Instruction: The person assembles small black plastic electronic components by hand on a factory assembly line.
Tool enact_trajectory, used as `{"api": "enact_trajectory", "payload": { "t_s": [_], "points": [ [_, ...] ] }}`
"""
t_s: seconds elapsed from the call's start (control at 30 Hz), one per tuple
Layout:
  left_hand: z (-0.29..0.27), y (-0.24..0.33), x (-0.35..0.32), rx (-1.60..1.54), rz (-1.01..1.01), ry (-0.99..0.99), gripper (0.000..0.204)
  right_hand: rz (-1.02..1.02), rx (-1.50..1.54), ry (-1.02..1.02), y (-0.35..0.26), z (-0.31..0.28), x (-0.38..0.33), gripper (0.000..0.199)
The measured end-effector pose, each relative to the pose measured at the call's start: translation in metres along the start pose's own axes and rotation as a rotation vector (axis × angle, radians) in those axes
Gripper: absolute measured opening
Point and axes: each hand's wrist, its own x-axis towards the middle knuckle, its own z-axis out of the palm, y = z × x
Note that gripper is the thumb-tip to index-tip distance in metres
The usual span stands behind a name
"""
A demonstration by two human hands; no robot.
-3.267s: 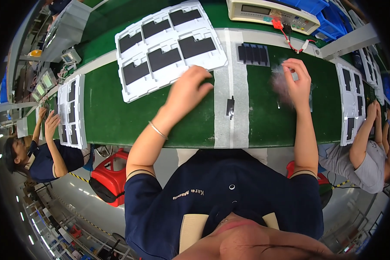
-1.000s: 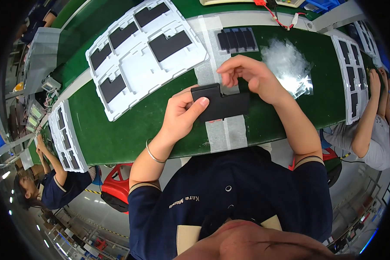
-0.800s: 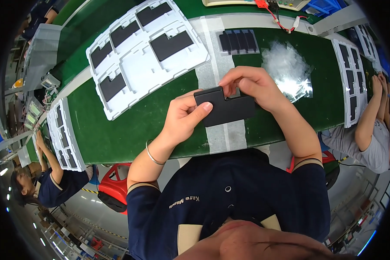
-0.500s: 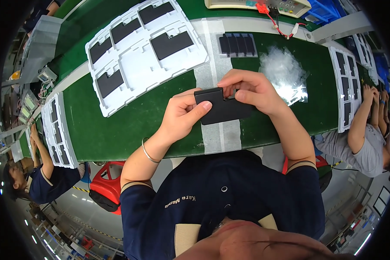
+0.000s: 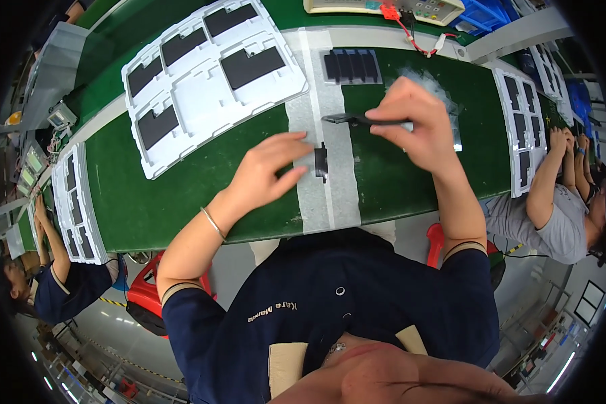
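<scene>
My right hand [image 5: 416, 124], raised over the bench, pinches a thin black flat piece [image 5: 353, 120] between thumb and fingers. The piece is seen nearly edge-on and points left, so its full outline does not show. My left hand [image 5: 271, 172] holds nothing, its thumb and fingers apart and slightly blurred. Just off its fingertips, above the pale tape strip [image 5: 347, 195], is a small black strip [image 5: 321, 162] with narrow tabs at both ends. Whether it rests on the tape or touches a finger, I cannot tell.
A white tray [image 5: 202, 94] with several black blocks lies at the left. Beyond my hands sit a card of black strips [image 5: 351, 66] and, partly behind my right hand, clear film pieces [image 5: 456, 114]. An instrument with red leads [image 5: 411, 9] stands behind. Co-workers sit at both sides near stacked trays.
Both hands held a black flat block together; now they are apart. My left hand has let go, and my right holds a thin black piece edge-on. The small black strip has appeared. The view shifted slightly.
</scene>
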Motion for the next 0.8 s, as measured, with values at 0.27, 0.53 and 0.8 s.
{"api": "enact_trajectory", "payload": {
  "t_s": [0.27,0.53,0.8],
  "points": [
    [0.004,0.004,-0.010,0.305,0.226,-0.179,0.036,-0.316,-0.340,-0.050,0.022,0.025,-0.042,0.028],
    [0.005,0.004,-0.009,0.321,0.149,-0.179,0.033,-0.504,-0.335,-0.076,0.028,0.027,-0.057,0.016],
    [0.007,-0.001,-0.006,0.340,0.165,-0.281,0.035,-0.428,-0.465,-0.165,0.022,0.032,-0.073,0.017]
  ]
}}
